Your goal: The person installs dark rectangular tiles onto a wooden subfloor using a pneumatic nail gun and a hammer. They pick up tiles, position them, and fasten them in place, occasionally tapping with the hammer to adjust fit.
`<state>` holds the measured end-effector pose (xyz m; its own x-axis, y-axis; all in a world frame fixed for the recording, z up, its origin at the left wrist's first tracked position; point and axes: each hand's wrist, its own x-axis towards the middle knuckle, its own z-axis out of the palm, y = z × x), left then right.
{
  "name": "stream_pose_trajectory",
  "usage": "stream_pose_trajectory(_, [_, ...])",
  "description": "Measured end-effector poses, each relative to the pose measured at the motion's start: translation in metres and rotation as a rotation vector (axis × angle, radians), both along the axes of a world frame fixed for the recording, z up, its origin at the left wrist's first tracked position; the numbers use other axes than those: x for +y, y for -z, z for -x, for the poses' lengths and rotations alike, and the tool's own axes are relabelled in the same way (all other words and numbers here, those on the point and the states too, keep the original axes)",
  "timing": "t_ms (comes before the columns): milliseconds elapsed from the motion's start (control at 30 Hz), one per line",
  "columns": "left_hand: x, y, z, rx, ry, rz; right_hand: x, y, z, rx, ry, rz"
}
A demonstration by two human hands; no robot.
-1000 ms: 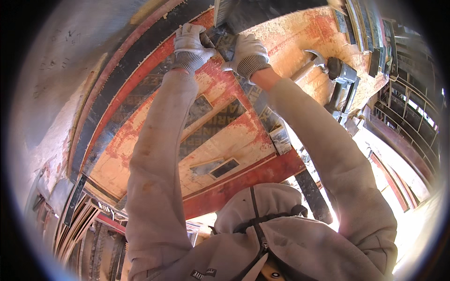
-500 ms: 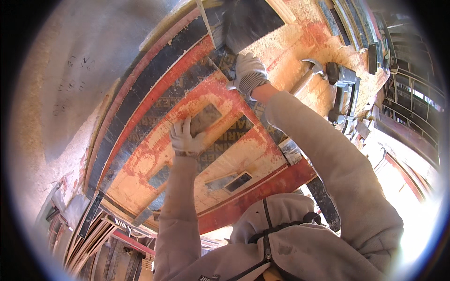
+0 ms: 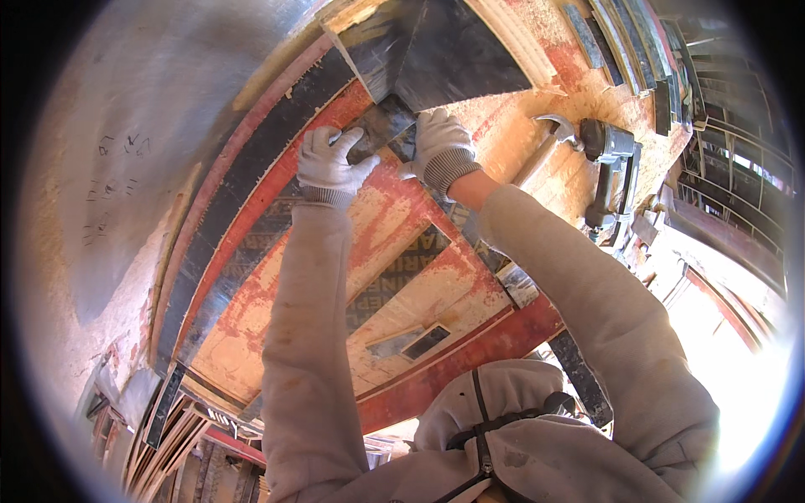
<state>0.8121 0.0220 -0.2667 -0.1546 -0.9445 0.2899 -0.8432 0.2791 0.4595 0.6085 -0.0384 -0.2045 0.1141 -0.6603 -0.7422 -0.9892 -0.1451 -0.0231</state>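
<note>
Dark panel piece (image 3: 381, 126), a small, worn offcut, lies on the red-stained formwork board (image 3: 394, 251) near that board's far edge, directly below a larger dark sheet (image 3: 444, 50) that stands at the far end. Left hand (image 3: 329, 163), gloved in white knit, grasps the piece at its left corner, fingers curled over the edge. Right hand (image 3: 440, 147), likewise gloved, is pressed against the piece's right side; whether it grips or merely steadies cannot be told. The piece appears positioned but not fastened: no fixing is visible in it, so seating and securing look outstanding. A hammer (image 3: 545, 147) lies untouched on the pale board toward the right edge, with a dark power tool (image 3: 610, 172) just beside it. Stacked timber (image 3: 168, 436) sits beyond the near left corner.
</note>
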Motion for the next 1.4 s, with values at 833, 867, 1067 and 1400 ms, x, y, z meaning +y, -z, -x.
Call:
stream_pose_trajectory(833, [-0.024,0.005,0.034,-0.049,-0.416,-0.390,0.025,-0.021,0.070,-0.493,0.187,0.009])
stream_pose_trajectory(867, [-0.024,0.005,0.034,-0.044,-0.405,-0.370,0.043,-0.025,0.098,-0.315,0.119,0.363])
stream_pose_trajectory(1067, [-0.023,0.003,0.036,-0.048,-0.380,-0.404,0.103,0.011,0.336,0.326,0.658,0.592])
stream_pose_trajectory(1400, [-0.023,0.004,0.044,-0.075,-0.448,-0.345,0.058,0.055,0.431,-0.046,1.125,0.313])
